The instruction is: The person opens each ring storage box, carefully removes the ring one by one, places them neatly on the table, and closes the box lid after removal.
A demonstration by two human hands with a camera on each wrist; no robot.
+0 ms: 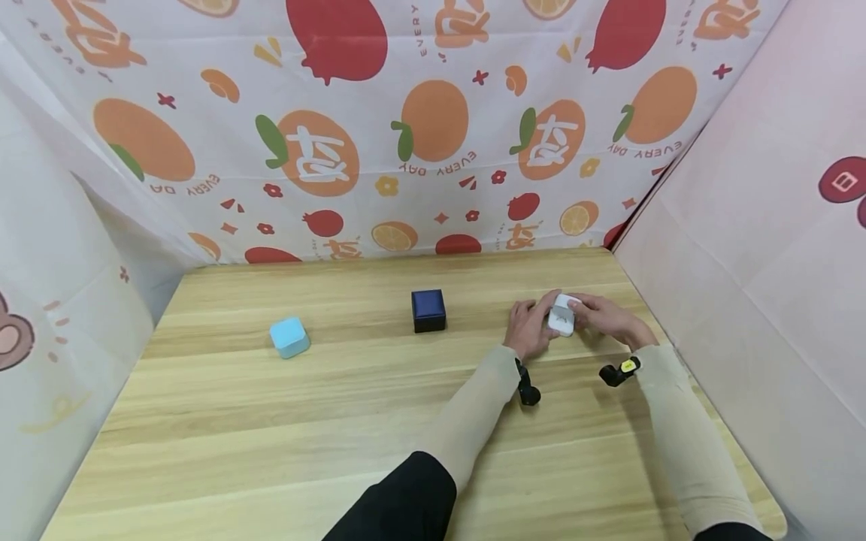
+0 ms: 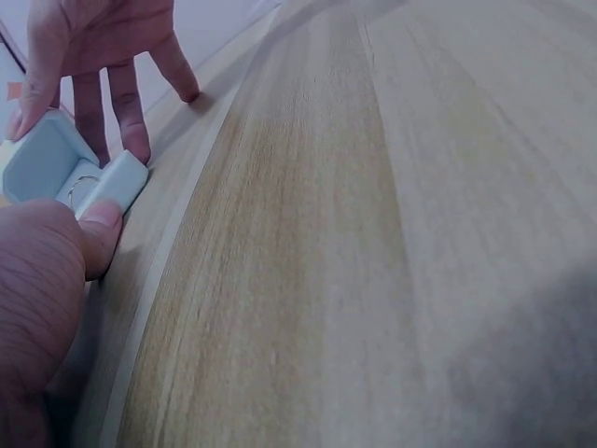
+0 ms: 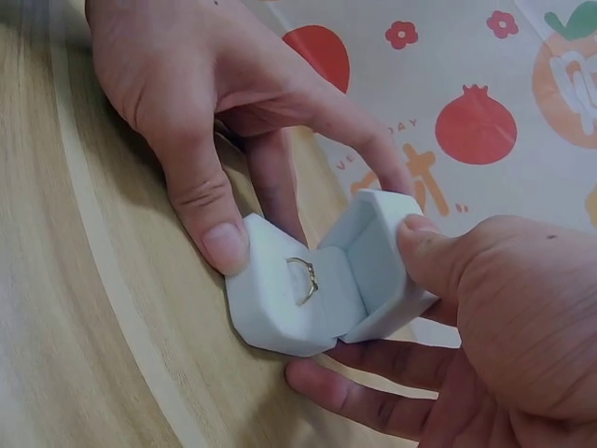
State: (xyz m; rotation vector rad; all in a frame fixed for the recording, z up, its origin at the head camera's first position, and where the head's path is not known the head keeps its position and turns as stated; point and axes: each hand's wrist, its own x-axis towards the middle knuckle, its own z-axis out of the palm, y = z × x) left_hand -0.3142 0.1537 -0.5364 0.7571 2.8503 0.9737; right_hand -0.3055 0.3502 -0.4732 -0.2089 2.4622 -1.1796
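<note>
We have the white ring box (image 1: pixel 562 324) hinged open nr the bench's (image 1: pixel 271 436) far R corner, ring (image 3: pixel 313 281) seated upright in its slot. Our L hand (image 1: pixel 531 328) pinches the base, our R hand (image 1: pixel 607 317) the lid (image 3: pixel 373 252), both w/ fingers parted only box-wide. Step's prob. working the lid; next move likely calls for a steady base & gentle lid pressure. Can't tell if box touches bench.

A ring (image 3: pixel 313 278) sits in the case (image 1: pixel 561 323) between left hand (image 1: pixel 529 329) and right hand (image 1: pixel 609 316); left of them on the table (image 1: pixel 271 428) stand nearer box (image 1: pixel 428 311), then farther box (image 1: pixel 289 337)
</note>
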